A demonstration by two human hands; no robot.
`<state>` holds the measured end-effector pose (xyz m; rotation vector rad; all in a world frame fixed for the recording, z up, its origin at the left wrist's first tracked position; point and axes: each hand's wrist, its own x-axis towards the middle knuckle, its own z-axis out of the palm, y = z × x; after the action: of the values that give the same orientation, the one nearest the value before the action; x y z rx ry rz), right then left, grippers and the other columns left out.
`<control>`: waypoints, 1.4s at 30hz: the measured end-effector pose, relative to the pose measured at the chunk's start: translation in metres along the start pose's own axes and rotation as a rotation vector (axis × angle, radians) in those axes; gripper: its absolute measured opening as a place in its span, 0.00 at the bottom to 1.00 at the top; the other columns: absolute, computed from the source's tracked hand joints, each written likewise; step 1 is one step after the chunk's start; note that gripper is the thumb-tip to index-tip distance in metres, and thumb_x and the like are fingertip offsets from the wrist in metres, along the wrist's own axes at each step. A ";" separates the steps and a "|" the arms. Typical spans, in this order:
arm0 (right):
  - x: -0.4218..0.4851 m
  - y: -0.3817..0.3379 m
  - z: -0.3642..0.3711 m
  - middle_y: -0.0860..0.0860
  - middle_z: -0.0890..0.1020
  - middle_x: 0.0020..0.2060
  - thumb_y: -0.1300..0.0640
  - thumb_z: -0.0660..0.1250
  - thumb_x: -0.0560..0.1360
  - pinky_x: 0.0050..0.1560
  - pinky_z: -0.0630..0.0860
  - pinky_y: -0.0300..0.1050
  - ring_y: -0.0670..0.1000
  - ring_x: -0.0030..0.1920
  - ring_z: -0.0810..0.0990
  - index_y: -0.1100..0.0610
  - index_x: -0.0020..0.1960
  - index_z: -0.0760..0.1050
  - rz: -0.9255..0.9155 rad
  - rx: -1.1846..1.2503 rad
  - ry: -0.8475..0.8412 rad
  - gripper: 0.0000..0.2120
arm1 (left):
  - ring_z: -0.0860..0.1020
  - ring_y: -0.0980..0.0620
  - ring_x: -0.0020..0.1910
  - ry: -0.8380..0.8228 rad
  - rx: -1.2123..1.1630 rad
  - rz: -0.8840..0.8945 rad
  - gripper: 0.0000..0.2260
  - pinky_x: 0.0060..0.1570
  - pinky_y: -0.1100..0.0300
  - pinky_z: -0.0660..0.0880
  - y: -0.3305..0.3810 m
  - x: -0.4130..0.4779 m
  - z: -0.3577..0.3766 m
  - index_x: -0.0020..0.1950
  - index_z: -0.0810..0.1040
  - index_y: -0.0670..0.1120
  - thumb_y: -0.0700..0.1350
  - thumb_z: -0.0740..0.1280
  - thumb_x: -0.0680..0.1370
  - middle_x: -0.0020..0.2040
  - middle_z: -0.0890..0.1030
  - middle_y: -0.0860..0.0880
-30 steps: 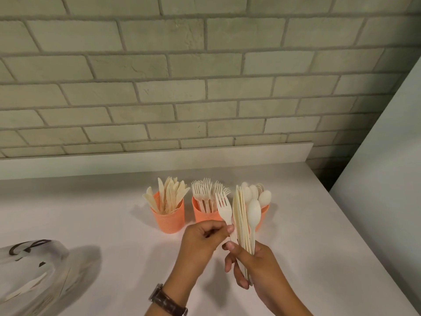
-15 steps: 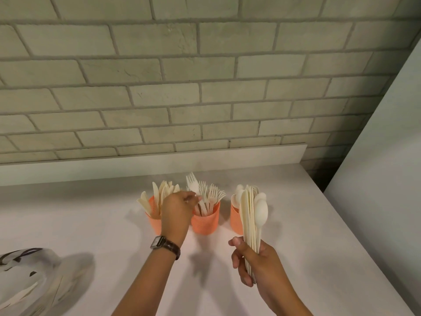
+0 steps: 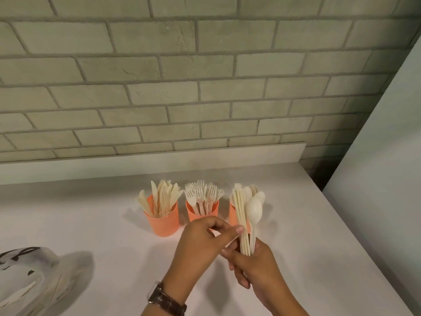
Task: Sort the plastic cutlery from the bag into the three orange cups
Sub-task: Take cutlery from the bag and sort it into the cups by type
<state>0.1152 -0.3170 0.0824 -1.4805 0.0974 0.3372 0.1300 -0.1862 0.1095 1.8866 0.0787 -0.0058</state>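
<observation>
Bag [image 3: 27,277] far left on tabletop [image 3: 91,213], pieces inside. Knife cup [image 3: 163,222], fork cup [image 3: 200,213], spoon cup [image 3: 232,215] all stocked. Left hand [image 3: 202,245] thumb touches bundle [image 3: 245,222]; can't tell if its grip has a piece. Right hand [image 3: 257,265] grip clamped on bundle. Mid-sort; next: peel one piece, match cup.

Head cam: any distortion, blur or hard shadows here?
Head view: wide-angle distortion bows the brick wall mortar lines. The light is soft and warm, with faint shadows on the table left of the orange cups and under the left hand and right hand. The bag at lower left looks smeared, while the cutlery bundle reads sharp.
</observation>
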 end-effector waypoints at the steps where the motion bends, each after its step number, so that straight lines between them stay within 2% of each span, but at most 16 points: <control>1: 0.000 0.001 0.001 0.55 0.75 0.23 0.58 0.72 0.62 0.21 0.59 0.36 0.49 0.15 0.64 0.63 0.43 0.77 -0.001 -0.048 0.022 0.12 | 0.70 0.63 0.23 0.002 0.017 -0.003 0.09 0.30 0.72 0.67 0.000 -0.003 0.003 0.38 0.82 0.51 0.55 0.75 0.66 0.29 0.80 0.59; 3: 0.001 0.002 0.004 0.51 0.75 0.21 0.63 0.71 0.65 0.20 0.60 0.35 0.48 0.15 0.65 0.59 0.48 0.79 -0.001 -0.135 0.066 0.12 | 0.69 0.61 0.24 0.010 0.076 0.007 0.08 0.30 0.71 0.65 -0.003 -0.007 0.007 0.39 0.83 0.55 0.57 0.74 0.66 0.30 0.80 0.59; 6: 0.000 0.004 0.006 0.47 0.76 0.21 0.62 0.73 0.63 0.20 0.63 0.34 0.43 0.18 0.69 0.54 0.46 0.79 -0.067 -0.217 0.086 0.12 | 0.66 0.57 0.24 -0.022 0.103 0.053 0.04 0.30 0.64 0.65 -0.008 -0.007 0.010 0.39 0.84 0.56 0.55 0.73 0.69 0.26 0.76 0.52; 8: -0.001 0.004 0.007 0.45 0.77 0.23 0.61 0.75 0.64 0.23 0.65 0.31 0.42 0.20 0.71 0.51 0.45 0.78 -0.112 -0.244 0.067 0.13 | 0.73 0.51 0.28 -0.070 0.036 0.026 0.02 0.36 0.57 0.73 -0.008 -0.006 0.007 0.40 0.84 0.57 0.51 0.71 0.72 0.33 0.82 0.49; 10: -0.002 0.001 0.007 0.47 0.77 0.23 0.63 0.73 0.69 0.22 0.65 0.33 0.42 0.20 0.70 0.54 0.45 0.77 -0.111 -0.183 0.039 0.09 | 0.80 0.41 0.38 -0.140 -0.109 -0.063 0.04 0.43 0.56 0.77 -0.004 -0.005 0.002 0.42 0.85 0.51 0.46 0.70 0.74 0.36 0.84 0.47; 12: -0.006 -0.003 0.007 0.51 0.77 0.24 0.57 0.67 0.75 0.23 0.64 0.36 0.46 0.20 0.67 0.57 0.47 0.76 -0.124 -0.134 -0.018 0.03 | 0.80 0.49 0.36 -0.205 -0.189 -0.115 0.07 0.42 0.64 0.76 -0.002 -0.004 -0.004 0.42 0.84 0.46 0.45 0.67 0.76 0.33 0.84 0.50; 14: -0.009 -0.005 0.006 0.54 0.78 0.26 0.50 0.57 0.80 0.23 0.62 0.37 0.47 0.20 0.65 0.59 0.49 0.77 -0.130 -0.057 -0.071 0.14 | 0.74 0.61 0.32 -0.222 -0.190 -0.117 0.08 0.39 0.68 0.70 0.000 -0.004 -0.008 0.43 0.84 0.47 0.45 0.65 0.77 0.35 0.82 0.55; 17: -0.007 -0.004 0.005 0.50 0.76 0.21 0.51 0.50 0.82 0.24 0.61 0.38 0.48 0.20 0.63 0.64 0.46 0.76 -0.089 -0.016 -0.072 0.21 | 0.70 0.62 0.29 -0.219 -0.225 -0.139 0.09 0.41 0.65 0.68 -0.001 -0.003 -0.010 0.44 0.84 0.51 0.44 0.64 0.78 0.33 0.80 0.58; 19: -0.006 -0.004 0.008 0.51 0.76 0.22 0.50 0.53 0.81 0.24 0.61 0.38 0.48 0.20 0.64 0.65 0.48 0.74 -0.108 -0.001 -0.056 0.20 | 0.68 0.59 0.31 -0.207 -0.241 -0.139 0.11 0.41 0.64 0.70 -0.001 -0.003 -0.011 0.41 0.85 0.52 0.44 0.64 0.78 0.29 0.75 0.57; 21: -0.004 -0.003 0.011 0.57 0.78 0.28 0.48 0.56 0.78 0.23 0.61 0.38 0.49 0.20 0.64 0.63 0.53 0.72 -0.138 0.060 -0.016 0.18 | 0.70 0.56 0.31 -0.197 -0.284 -0.127 0.12 0.43 0.64 0.74 -0.003 -0.004 -0.011 0.40 0.84 0.47 0.42 0.63 0.78 0.29 0.74 0.54; 24: -0.003 -0.002 0.012 0.58 0.78 0.30 0.49 0.61 0.78 0.23 0.62 0.37 0.48 0.21 0.64 0.64 0.53 0.69 -0.159 0.120 0.033 0.17 | 0.73 0.50 0.30 -0.202 -0.335 -0.101 0.10 0.44 0.62 0.75 -0.004 -0.007 -0.009 0.46 0.81 0.39 0.39 0.60 0.80 0.30 0.74 0.50; 27: -0.002 -0.001 0.011 0.57 0.77 0.29 0.51 0.65 0.74 0.23 0.63 0.37 0.48 0.22 0.65 0.63 0.53 0.72 -0.181 0.128 0.040 0.16 | 0.74 0.49 0.32 -0.170 -0.336 -0.100 0.10 0.45 0.62 0.75 -0.005 -0.010 -0.005 0.52 0.80 0.41 0.39 0.59 0.80 0.32 0.75 0.49; 32: 0.000 -0.002 0.009 0.56 0.76 0.27 0.54 0.71 0.72 0.25 0.64 0.37 0.47 0.24 0.68 0.61 0.49 0.78 -0.187 0.096 0.065 0.11 | 0.82 0.53 0.45 -0.003 -0.374 -0.122 0.07 0.47 0.64 0.76 -0.007 -0.015 -0.002 0.49 0.82 0.46 0.40 0.65 0.77 0.44 0.85 0.49; 36: 0.000 -0.003 0.012 0.56 0.76 0.26 0.48 0.72 0.65 0.24 0.64 0.37 0.47 0.23 0.68 0.65 0.45 0.75 -0.172 0.106 0.070 0.20 | 0.84 0.46 0.41 0.069 -0.559 -0.140 0.06 0.45 0.61 0.79 -0.002 -0.019 0.003 0.48 0.82 0.41 0.36 0.69 0.72 0.42 0.86 0.43; 38: -0.001 -0.002 0.013 0.56 0.76 0.26 0.49 0.70 0.66 0.24 0.63 0.37 0.48 0.22 0.66 0.65 0.44 0.75 -0.153 0.137 0.048 0.18 | 0.83 0.45 0.40 0.094 -0.596 -0.162 0.06 0.46 0.59 0.80 -0.004 -0.019 0.002 0.47 0.82 0.41 0.36 0.71 0.71 0.42 0.85 0.42; 42: -0.003 -0.001 0.013 0.57 0.76 0.27 0.50 0.67 0.69 0.23 0.61 0.38 0.49 0.21 0.63 0.64 0.43 0.74 -0.136 0.193 0.002 0.16 | 0.77 0.48 0.29 0.049 -0.620 -0.169 0.04 0.48 0.56 0.78 -0.004 -0.019 -0.002 0.43 0.84 0.43 0.38 0.71 0.71 0.39 0.83 0.39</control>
<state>0.1110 -0.3043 0.0852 -1.2886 0.0296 0.2102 0.1106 -0.1836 0.1070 1.2564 0.2444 -0.0454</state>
